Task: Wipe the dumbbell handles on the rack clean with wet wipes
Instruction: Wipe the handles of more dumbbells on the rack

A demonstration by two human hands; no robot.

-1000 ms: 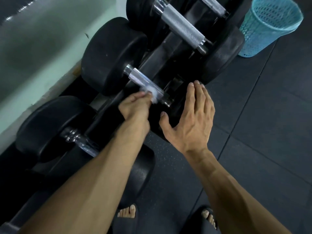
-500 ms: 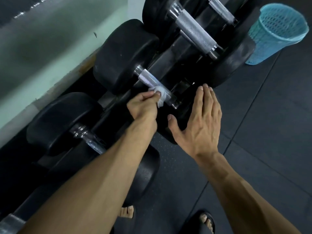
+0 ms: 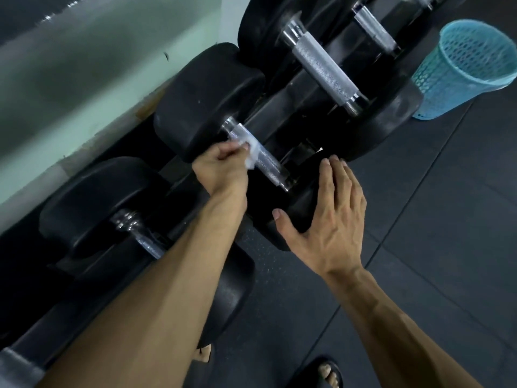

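— So where does the handle lie from the two hands?

— Going left to right: the left hand [image 3: 221, 166] is on it, fingers curled round a white wet wipe [image 3: 250, 151] pressed against the middle dumbbell's handle [image 3: 260, 156], close to the wall-side head. The handle's long axis runs on a slant, from upper left by the wall down to lower right toward the floor side. So the stretch not yet under the wipe lies down and to the right of that hand, and a stroke would run along that slant.

— And the other hand?

— The right hand [image 3: 327, 217] lies flat, fingers straight, on the near head of the same dumbbell, seemingly steadying it. It holds nothing. The left is the nearer one to the bar; the right sits just beyond the bar's lower end.

— How many of each?

— One wipe. Four handles show: a nearer handle [image 3: 140, 236] partly hidden by the left forearm, the one being wiped, a knurled handle [image 3: 324, 64] beyond it, and a farther handle [image 3: 373, 26] near the top edge. That last one is cropped, so more may lie past it. One blue basket [image 3: 464, 71] stands on the floor at far right.
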